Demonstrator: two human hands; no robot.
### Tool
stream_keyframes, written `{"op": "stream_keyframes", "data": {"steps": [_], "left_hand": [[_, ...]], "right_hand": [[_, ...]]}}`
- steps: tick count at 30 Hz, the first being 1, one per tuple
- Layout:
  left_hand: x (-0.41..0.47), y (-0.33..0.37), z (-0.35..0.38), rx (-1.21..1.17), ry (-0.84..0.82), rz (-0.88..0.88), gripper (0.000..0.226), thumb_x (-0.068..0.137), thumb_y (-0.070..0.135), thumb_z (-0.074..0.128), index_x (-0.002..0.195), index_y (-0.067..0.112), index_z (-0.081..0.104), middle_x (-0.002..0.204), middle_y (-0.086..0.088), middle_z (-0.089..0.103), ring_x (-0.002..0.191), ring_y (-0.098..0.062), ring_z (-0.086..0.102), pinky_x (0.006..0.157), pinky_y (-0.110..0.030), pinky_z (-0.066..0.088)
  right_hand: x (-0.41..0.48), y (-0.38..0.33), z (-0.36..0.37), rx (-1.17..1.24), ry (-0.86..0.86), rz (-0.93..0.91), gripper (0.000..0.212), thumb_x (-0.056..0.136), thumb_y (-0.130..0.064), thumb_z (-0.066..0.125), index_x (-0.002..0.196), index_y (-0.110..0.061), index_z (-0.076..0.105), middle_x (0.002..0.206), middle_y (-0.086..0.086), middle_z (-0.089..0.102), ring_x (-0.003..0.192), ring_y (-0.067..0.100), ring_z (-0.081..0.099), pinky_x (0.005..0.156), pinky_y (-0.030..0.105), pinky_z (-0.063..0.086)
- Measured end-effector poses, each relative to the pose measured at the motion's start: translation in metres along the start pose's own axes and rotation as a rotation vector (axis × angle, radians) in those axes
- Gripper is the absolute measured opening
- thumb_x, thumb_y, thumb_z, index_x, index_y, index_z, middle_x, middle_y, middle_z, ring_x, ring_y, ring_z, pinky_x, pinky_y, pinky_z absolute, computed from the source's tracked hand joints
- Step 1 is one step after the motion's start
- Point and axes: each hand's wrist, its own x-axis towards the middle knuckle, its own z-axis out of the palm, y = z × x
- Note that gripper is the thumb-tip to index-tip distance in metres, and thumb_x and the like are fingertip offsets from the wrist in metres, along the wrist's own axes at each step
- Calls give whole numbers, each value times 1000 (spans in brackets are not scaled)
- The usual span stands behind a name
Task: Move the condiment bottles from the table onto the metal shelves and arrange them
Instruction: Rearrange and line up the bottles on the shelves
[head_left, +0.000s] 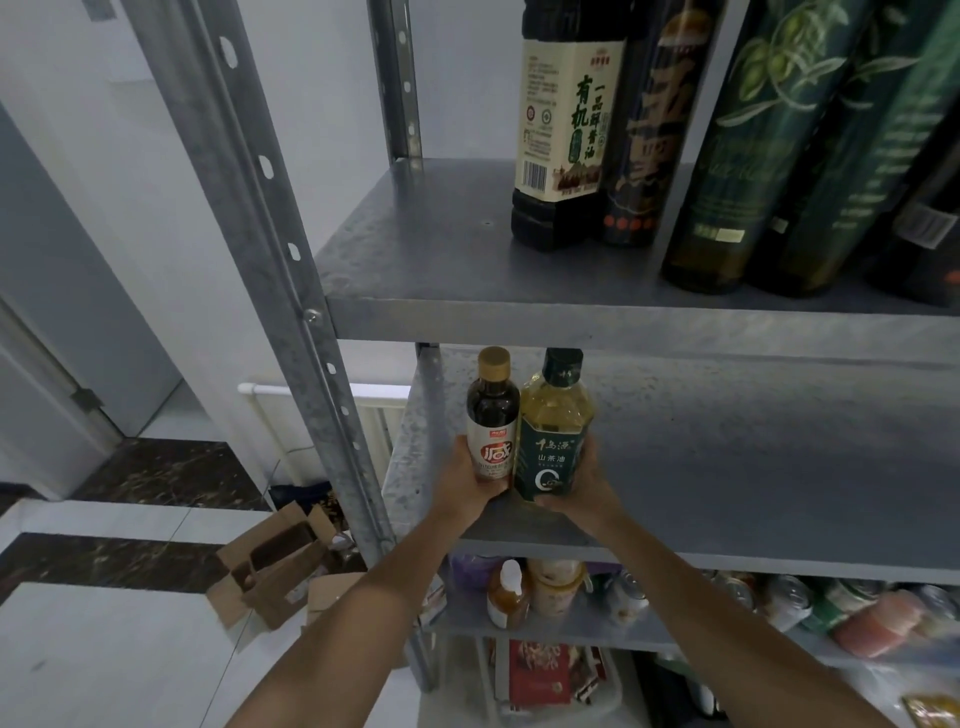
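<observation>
So here we've got both bottles at the front-left corner of the middle shelf (727, 457) of the metal rack. Our left hand (465, 488) is wrapped round the lower part of the small dark sauce bottle (492, 415), the one with the gold cap and the white-and-red label. The fingers curl behind it and the thumb lies across the front near the base. Our right hand (584, 488) grips the oil bottle (555, 431) the same way, clamped low on its green label; that one has yellow oil inside and a dark green cap. The two bottles stand upright and touch side by side, dark one on the left. We honestly can't tell if their bases are down on the shelf or just above it, since our hands cover the bottoms. One level up, the upper shelf (441, 244) carries a tall soy sauce bottle (563, 130) with a cream label. Right beside it is a dark bottle with gold lettering (644, 145), and further right are two green olive oil bottles (753, 156), closer to the front edge. Below our arms, the lower shelf (545, 631) is packed with cans, jars and an orange bottle with a white cap. Left of the perforated upright post (291, 260), open cardboard boxes (275, 571) lie on the floor, and a white radiator (374, 415) sits behind the rack.
</observation>
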Motion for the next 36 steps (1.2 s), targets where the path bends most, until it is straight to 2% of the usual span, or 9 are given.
{"op": "stream_keyframes", "data": {"steps": [4,8,11,13,17,20,23,31,36], "left_hand": [[-63,11,-22,275,161,165,35,93,22,55,127,19,47,121,0,60,110,-17,58,92,-32,47],[-115,72,-70,240,284,577,24,97,23,51,120,20,57,112,5,65,96,-3,61,82,-17,48],[-122,142,-102,215,524,1144,19,92,9,55,111,5,58,99,-7,67,92,-6,63,83,-13,50],[-118,182,-118,164,608,1250,19,89,1,57,107,-4,60,97,-13,66,93,-10,61,87,-13,48],[-97,248,-132,87,555,1058,42,87,10,65,126,0,50,115,-11,59,103,-14,58,91,-25,49],[-68,289,-131,-55,340,717,77,79,24,75,142,16,31,137,-4,43,119,-12,46,98,-28,43],[-30,316,-127,-78,222,612,95,73,25,81,145,12,21,138,-9,39,126,-21,41,95,-31,41],[19,313,-123,-100,125,572,69,75,15,78,130,6,36,128,-11,55,117,-23,55,88,-28,46],[31,310,-134,-180,73,531,64,79,6,73,133,7,38,131,-11,54,119,-23,52,94,-30,43]], "right_hand": [[-52,-25,-5,-188,128,-14,87,75,-34,76,144,-24,23,141,-2,32,125,20,43,93,33,41],[-99,-73,-45,-308,243,-456,32,85,-18,68,116,-21,62,107,-12,63,95,8,64,76,14,47],[-120,-141,-78,-297,475,-938,27,85,-12,60,111,-16,61,101,-7,62,92,0,58,85,12,47],[-124,-181,-100,-262,682,-1112,31,85,-4,59,116,-7,56,108,-1,56,102,10,55,95,20,44],[-108,-234,-131,-36,875,-1046,45,84,-2,65,124,1,46,119,4,46,114,22,50,99,34,44],[-87,-256,-124,79,725,-936,47,85,-4,63,129,-7,45,128,7,48,119,13,50,103,25,41],[-57,-267,-108,112,521,-744,61,88,-4,56,144,-12,32,145,4,39,134,11,38,112,31,34],[-5,-273,-100,183,629,-491,78,85,-1,57,148,-10,12,150,11,29,140,22,27,115,46,27],[18,-274,-101,281,620,-232,81,91,-3,52,150,-15,-3,156,10,17,143,27,17,115,39,17]]}}
